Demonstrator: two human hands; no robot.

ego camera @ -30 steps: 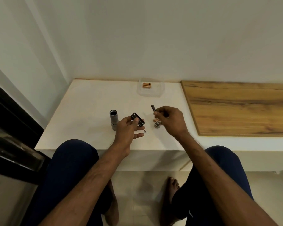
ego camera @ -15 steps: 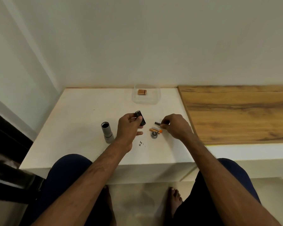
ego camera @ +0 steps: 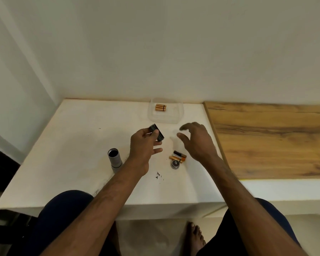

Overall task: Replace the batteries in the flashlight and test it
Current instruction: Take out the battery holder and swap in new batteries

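Head view of a battery change under way on a white stone-like surface (ego camera: 67,145). The grey cylindrical metal flashlight body (ego camera: 115,159) stands upright on its head end, open tail uppermost, just left of the left forearm; standing it so probably keeps it from rolling and leaves the bore ready for reloading. The left hand (ego camera: 142,145) holds the black plastic battery carrier (ego camera: 156,132) above the surface, thumb and forefinger pinching it, the lower fingers (ego camera: 157,150) loosely extended. The right hand (ego camera: 196,141) is empty, its fingers spread and slightly curled, held in the air between the carrier and the clear plastic tray (ego camera: 175,118) at the wall. That tray holds a row of copper-coloured batteries (ego camera: 160,107), judged to be the fresh set. Three black-and-orange batteries (ego camera: 178,156) lie side by side near the right wrist, touching or just beside the round grey tail cap (ego camera: 175,164); grouping them there seemingly keeps spent cells apart from new ones. The posture suggests a reach toward the tray. Whether the carrier is empty cannot be told.
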